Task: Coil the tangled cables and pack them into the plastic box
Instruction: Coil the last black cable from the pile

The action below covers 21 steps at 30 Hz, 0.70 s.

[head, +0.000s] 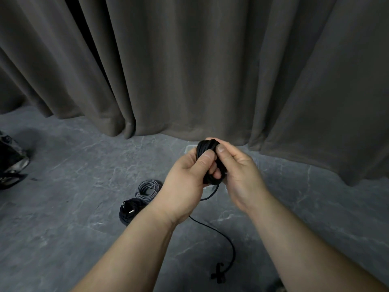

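Observation:
A black cable coil [205, 149] is held up in front of me by both hands. My left hand [187, 182] grips its left side with the thumb across the top. My right hand [237, 171] grips its right side, thumb pressing the coil. A loose tail of the same cable [225, 234] hangs down to the floor and ends in a black plug with a strap [219, 272]. On the floor to the left lie a coiled grey cable [147, 188] and a coiled dark cable [130, 210]. The clear plastic box [190, 148] lies on the floor behind my hands, mostly hidden.
A dark grey curtain [189, 70] hangs across the whole back and reaches the floor. The floor is grey marbled stone [73, 165]. A dark shiny bag-like object [10, 161] sits at the far left edge.

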Available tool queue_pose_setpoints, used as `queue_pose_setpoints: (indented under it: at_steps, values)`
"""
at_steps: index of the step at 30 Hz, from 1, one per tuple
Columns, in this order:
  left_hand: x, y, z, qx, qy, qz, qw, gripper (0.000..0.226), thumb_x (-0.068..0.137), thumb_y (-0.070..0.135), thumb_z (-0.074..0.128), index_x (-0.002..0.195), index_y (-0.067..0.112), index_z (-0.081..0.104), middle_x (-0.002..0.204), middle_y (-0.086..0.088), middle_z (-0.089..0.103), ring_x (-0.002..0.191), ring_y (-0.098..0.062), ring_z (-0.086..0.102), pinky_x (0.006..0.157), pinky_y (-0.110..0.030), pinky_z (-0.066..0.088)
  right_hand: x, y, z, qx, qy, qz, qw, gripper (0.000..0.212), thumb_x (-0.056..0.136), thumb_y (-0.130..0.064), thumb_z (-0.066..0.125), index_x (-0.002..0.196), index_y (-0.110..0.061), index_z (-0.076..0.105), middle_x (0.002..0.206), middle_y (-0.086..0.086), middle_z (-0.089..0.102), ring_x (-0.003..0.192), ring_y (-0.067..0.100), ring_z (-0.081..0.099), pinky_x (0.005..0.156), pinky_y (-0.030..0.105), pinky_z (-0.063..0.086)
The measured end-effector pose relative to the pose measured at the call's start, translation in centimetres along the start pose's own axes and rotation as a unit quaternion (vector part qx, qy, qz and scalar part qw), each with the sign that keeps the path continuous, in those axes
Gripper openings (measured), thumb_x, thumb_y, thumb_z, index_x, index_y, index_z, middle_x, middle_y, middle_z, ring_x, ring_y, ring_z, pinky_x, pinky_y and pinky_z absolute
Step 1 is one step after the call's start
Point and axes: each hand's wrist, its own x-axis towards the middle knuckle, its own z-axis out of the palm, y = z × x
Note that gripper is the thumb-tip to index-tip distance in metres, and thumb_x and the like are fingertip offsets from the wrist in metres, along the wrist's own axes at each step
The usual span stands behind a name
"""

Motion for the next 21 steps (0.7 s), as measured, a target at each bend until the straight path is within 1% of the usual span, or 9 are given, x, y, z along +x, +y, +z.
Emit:
queue_pose_setpoints:
  at_steps: [2, 5, 7, 9, 11, 15, 17, 19, 21]
  values:
    - [0.1, -0.2, -0.3, 0.023, 0.01, 0.013, 1.0, 0.019, 0.087, 0.028, 0.047, 0.076, 0.013, 0.047, 0.059, 0.008, 0.048, 0.061, -0.01, 0.045, 0.08, -0.043, 0.04, 0.2, 0.2, -0.1, -0.021, -0.008, 0.003, 1.0, 0.025, 0.1, -0.02, 0.046, 0.112, -0.024, 0.068, 0.077, -0.008, 0.069, 0.066, 0.004, 0.061, 0.066, 0.021, 0.049]
    - [0.0, 0.2, -0.6, 0.059, 0.04, 0.033, 0.997, 0.021, 0.092, 0.028, 0.048, 0.073, 0.024, 0.056, 0.06, 0.008, 0.049, 0.064, -0.012, 0.046, 0.082, -0.051, 0.045, 0.3, 0.7, -0.4, -0.078, -0.018, 0.002, 0.997, 0.024, 0.096, -0.032, 0.048, 0.108, -0.034, 0.069, 0.095, -0.006, 0.072, 0.085, 0.007, 0.064, 0.078, 0.027, 0.051]
    - [0.2, 0.8, -0.9, 0.042, 0.107, 0.051, 0.992, 0.028, 0.099, 0.02, 0.048, 0.074, 0.023, 0.061, 0.06, 0.011, 0.055, 0.064, -0.009, 0.05, 0.087, -0.048, 0.047, 0.1, 0.9, -0.8, -0.149, -0.022, 0.019, 0.988, 0.027, 0.091, -0.033, 0.046, 0.109, -0.033, 0.066, 0.088, -0.007, 0.07, 0.076, 0.005, 0.059, 0.074, 0.026, 0.048]
    - [0.6, 1.5, -1.6, 0.013, 0.189, 0.064, 0.98, 0.035, 0.101, 0.015, 0.045, 0.07, 0.021, 0.06, 0.056, 0.013, 0.054, 0.061, -0.006, 0.048, 0.085, -0.043, 0.046, -0.2, 1.3, -1.3, -0.21, -0.008, 0.031, 0.977, 0.023, 0.093, -0.015, 0.047, 0.103, -0.03, 0.06, 0.075, -0.004, 0.063, 0.063, 0.007, 0.053, 0.068, 0.026, 0.045]
    - [1.1, 1.9, -2.7, -0.016, 0.251, 0.07, 0.965, 0.032, 0.101, 0.016, 0.045, 0.072, 0.021, 0.056, 0.053, 0.015, 0.049, 0.06, -0.007, 0.043, 0.081, -0.039, 0.045, -0.5, 1.6, -1.9, -0.239, 0.02, 0.04, 0.97, 0.025, 0.092, -0.002, 0.049, 0.09, -0.027, 0.055, 0.068, -0.005, 0.06, 0.057, 0.007, 0.05, 0.064, 0.025, 0.042]
    - [1.3, 1.6, -3.7, 0.021, 0.286, 0.08, 0.955, 0.029, 0.101, 0.02, 0.045, 0.073, 0.023, 0.054, 0.054, 0.017, 0.049, 0.065, -0.01, 0.043, 0.083, -0.04, 0.046, -0.5, 1.6, -2.2, -0.345, 0.039, -0.005, 0.938, 0.022, 0.089, -0.012, 0.062, 0.073, -0.026, 0.057, 0.057, -0.013, 0.055, 0.053, 0.004, 0.046, 0.057, 0.024, 0.039]
    - [1.2, 1.3, -3.6, 0.063, 0.271, 0.092, 0.956, 0.029, 0.101, 0.021, 0.045, 0.074, 0.023, 0.053, 0.057, 0.017, 0.05, 0.065, -0.008, 0.044, 0.082, -0.033, 0.046, -0.7, 0.7, -1.3, -0.389, -0.002, -0.02, 0.921, 0.021, 0.087, -0.014, 0.065, 0.072, -0.028, 0.06, 0.059, -0.021, 0.057, 0.054, 0.001, 0.05, 0.057, 0.019, 0.04]
    - [1.1, 1.1, -3.4, 0.135, 0.261, 0.103, 0.95, 0.026, 0.101, 0.022, 0.044, 0.077, 0.021, 0.054, 0.061, 0.017, 0.052, 0.062, 0.0, 0.046, 0.069, -0.015, 0.042, -1.1, -0.8, -0.3, -0.391, -0.073, -0.007, 0.917, 0.027, 0.086, -0.011, 0.065, 0.074, -0.035, 0.063, 0.062, -0.028, 0.06, 0.061, -0.005, 0.057, 0.06, 0.01, 0.04]
    - [0.9, 0.8, -3.5, 0.194, 0.253, 0.109, 0.942, 0.022, 0.101, 0.022, 0.045, 0.082, 0.018, 0.055, 0.065, 0.016, 0.054, 0.059, 0.005, 0.048, 0.06, -0.009, 0.039, -1.5, -2.3, 0.4, -0.365, -0.142, 0.021, 0.92, 0.035, 0.085, -0.002, 0.059, 0.083, -0.036, 0.068, 0.07, -0.025, 0.066, 0.069, -0.009, 0.061, 0.064, 0.008, 0.041]
